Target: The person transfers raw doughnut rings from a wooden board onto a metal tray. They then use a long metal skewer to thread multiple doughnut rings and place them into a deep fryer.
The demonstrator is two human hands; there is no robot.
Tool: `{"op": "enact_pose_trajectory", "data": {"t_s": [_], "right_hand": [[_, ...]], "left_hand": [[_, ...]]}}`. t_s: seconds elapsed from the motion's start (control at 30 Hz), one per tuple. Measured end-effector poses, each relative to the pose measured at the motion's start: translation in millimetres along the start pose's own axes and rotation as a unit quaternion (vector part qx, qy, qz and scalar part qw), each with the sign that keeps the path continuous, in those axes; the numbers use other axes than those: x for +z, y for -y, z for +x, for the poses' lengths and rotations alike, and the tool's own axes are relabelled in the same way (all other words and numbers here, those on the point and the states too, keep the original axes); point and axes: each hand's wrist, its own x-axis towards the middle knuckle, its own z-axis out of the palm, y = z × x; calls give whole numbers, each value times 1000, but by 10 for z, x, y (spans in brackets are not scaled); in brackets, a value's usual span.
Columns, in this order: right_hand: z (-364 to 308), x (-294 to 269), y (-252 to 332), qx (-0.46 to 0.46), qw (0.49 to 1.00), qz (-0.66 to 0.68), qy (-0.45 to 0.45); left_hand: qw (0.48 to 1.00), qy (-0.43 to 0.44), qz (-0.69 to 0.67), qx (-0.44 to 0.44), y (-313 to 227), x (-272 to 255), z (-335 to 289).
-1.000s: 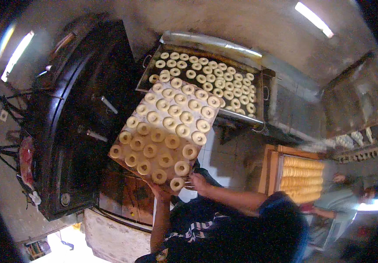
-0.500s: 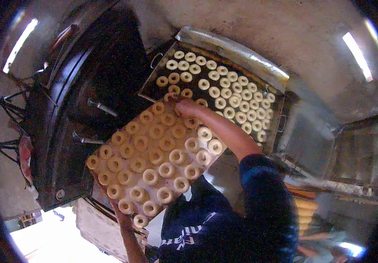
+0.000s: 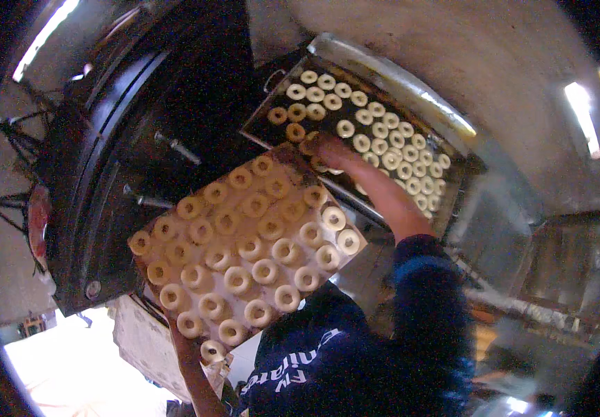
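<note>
A wooden board [image 3: 360, 244] dusted pale and covered with rows of raw dough rings [image 3: 237, 280] is tilted in front of me. My left hand [image 3: 186, 340] grips its lower left edge; the fingers under it are hidden. My right hand [image 3: 333, 154] is past the board's far corner, over the near edge of a wide metal pan [image 3: 262, 128]. Its fingers are closed and blurred, with a pale dough ring [image 3: 324, 167] partly showing beneath them. Many dough rings [image 3: 392, 158] lie in the pan's dark interior, mostly on the right and along the back.
A large dark metal body [image 3: 133, 139] with protruding bolt-like handles [image 3: 178, 149] stands left of the board. The pan has a raised metal back [image 3: 390, 73] against a wall. A metal surface [image 3: 501, 208] lies to the right. Another person's arm [image 3: 501, 379] shows blurred at lower right.
My right hand has moved from over the board's far end out to the pan. The board has shifted slightly, still held by my left hand. The whole view has turned a little.
</note>
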Motion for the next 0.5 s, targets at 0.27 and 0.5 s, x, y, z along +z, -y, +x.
{"op": "enact_pose_trajectory", "data": {"t_s": [0.27, 0.5], "right_hand": [[133, 908, 160, -198, 965, -172, -14], [241, 860, 201, -291, 904, -267, -167]], "left_hand": [[998, 14, 50, 35, -196, 295, 43], [996, 38, -75, -13, 61, 14, 205]]}}
